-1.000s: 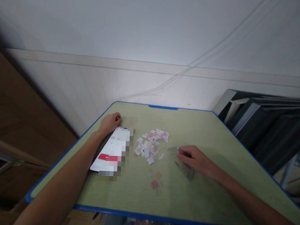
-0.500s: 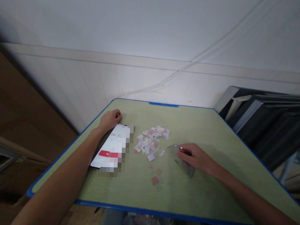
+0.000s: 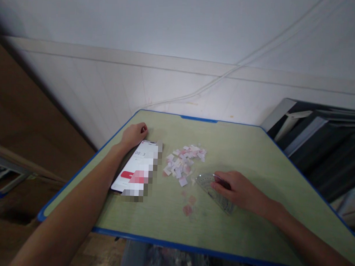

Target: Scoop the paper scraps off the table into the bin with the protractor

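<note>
Holding the clear protractor [image 3: 207,184] in our right hand [image 3: 235,188], we have it over the near-right part of the table [image 3: 258,155], its curved edge turned toward the far side. Our thumb lies on its face and the bent forefinger meets its rim, closed down to a narrow pinch; the other fingers fold under, hard to make out in the shadow. Gripping only the right portion seems to leave most of the markings uncovered. Whether the protractor lies fully flat or is tipped up a little, we cannot tell.

Just left of it, toward the far side, the white and pink paper scraps [image 3: 180,164] sit in a loose, overlapping heap, and nearer to us a few pinkish, see-through bits [image 3: 188,210] lie apart from the heap. Both are within easy reach of either hand.

Left of the heap, the phone [image 3: 135,166] lies face up, its digits running the right way round for us, presumably so we can read it without lifting it; part of its screen is blurred out. Our left hand [image 3: 133,134] rests just beyond its far end, fingers loosely curled, and we cannot tell whether anything sits inside them. The left forearm runs along the phone's left side, which probably keeps the arm steady and the screen uncovered.
</note>
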Available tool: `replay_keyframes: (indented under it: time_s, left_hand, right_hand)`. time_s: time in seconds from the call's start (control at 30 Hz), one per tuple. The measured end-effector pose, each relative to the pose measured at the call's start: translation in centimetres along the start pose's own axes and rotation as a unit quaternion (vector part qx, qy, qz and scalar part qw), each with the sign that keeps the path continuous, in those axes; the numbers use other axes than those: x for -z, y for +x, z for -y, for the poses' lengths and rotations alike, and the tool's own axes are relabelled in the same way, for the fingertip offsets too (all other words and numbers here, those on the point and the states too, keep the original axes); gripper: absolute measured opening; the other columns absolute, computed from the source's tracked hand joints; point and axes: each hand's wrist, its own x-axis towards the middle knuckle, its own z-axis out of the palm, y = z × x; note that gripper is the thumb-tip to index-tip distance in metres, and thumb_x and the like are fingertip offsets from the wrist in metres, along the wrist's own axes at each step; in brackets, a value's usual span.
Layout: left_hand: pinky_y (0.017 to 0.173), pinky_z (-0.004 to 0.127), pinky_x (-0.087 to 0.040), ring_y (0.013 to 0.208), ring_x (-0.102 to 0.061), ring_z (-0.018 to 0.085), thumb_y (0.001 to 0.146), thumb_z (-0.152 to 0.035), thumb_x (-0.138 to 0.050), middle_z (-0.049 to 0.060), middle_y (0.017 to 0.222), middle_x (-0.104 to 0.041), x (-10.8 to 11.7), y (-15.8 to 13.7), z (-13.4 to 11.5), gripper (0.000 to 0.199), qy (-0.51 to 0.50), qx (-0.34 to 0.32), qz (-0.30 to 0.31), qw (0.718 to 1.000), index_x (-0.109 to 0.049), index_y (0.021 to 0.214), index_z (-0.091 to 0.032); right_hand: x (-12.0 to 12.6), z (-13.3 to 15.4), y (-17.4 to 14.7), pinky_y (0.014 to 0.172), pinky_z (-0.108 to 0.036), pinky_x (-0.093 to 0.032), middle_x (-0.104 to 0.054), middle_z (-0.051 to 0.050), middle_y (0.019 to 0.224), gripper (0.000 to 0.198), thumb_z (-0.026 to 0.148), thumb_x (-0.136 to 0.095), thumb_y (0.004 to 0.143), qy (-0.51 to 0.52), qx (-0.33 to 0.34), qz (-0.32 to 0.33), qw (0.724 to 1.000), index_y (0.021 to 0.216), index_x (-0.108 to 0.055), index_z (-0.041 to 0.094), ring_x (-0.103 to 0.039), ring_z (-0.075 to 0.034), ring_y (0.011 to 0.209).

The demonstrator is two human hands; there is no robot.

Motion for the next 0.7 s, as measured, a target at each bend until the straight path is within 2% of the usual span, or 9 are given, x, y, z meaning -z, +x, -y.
replay_keyframes:
  time_s: [0.23,0.7]
  left_hand:
    - [0.059,0.029,-0.035,0.077,-0.060,0.021,0.084,-0.026,-0.044,0.006,0.086,-0.067,0.02,-0.06,0.02,0.018,-0.012,0.001,-0.003,1.000,-0.060,0.087,-0.019]
    - [0.059,0.028,-0.035,0.075,-0.059,0.020,0.084,-0.027,-0.044,0.006,0.083,-0.066,-0.05,0.01,0.18,0.018,-0.024,0.003,0.003,1.000,-0.060,0.087,-0.018]
  right_hand:
    - [-0.02,0.00,0.05,0.053,-0.028,-0.022,-0.043,0.002,0.055,0.031,0.036,-0.042,0.086,-0.011,0.008,0.006,1.000,0.060,-0.037,0.020,-0.040,-0.013,0.051]
    - [-0.04,-0.17,0.10,0.052,-0.027,-0.023,-0.042,0.002,0.056,0.031,0.038,-0.042,0.087,0.000,0.018,0.023,1.000,0.061,-0.038,0.020,-0.039,-0.013,0.053]
